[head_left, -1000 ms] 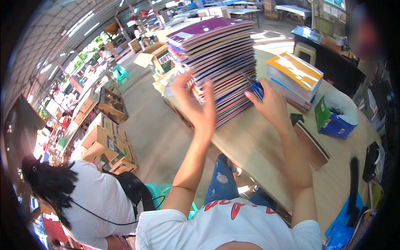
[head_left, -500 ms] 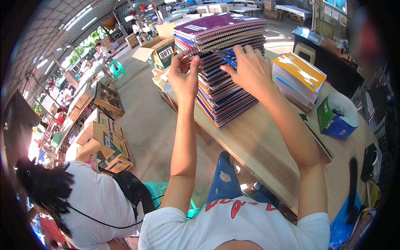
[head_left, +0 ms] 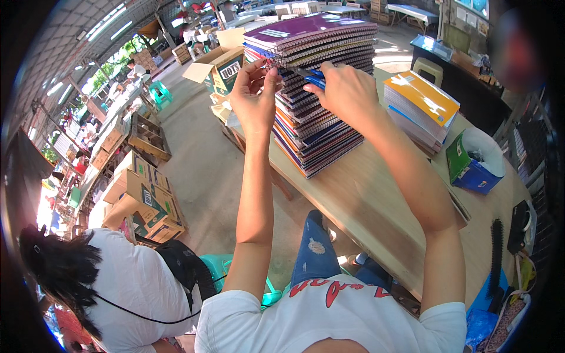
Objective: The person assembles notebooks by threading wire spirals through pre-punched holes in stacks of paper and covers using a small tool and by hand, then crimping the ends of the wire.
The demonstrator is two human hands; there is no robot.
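Note:
A tall stack of spiral notebooks (head_left: 321, 109) stands on the wooden table, a purple cover on top and the wire coils facing me. My left hand (head_left: 254, 91) is at the stack's left corner, thumb and fingers pinched at the end of a notebook's spiral binding (head_left: 274, 63). The exact grip is too small to make out. In my right hand (head_left: 352, 89) are blue-handled pliers (head_left: 315, 77), held against the front of the coils. Their jaws point left, toward my left fingers, and part of the handles is hidden by my hand.
Right of the stack lies a shorter pile with a yellow cover (head_left: 421, 97). Beyond it sits a cut-open blue and green box (head_left: 474, 167). A black brush (head_left: 496, 253) lies near the table's right edge. Cardboard boxes (head_left: 147, 203) and a seated person (head_left: 132, 282) are on my left.
My left hand has shifted slightly left and down, and the right hand with the pliers slightly left, closer to the coil end. The whole view has drifted a little.

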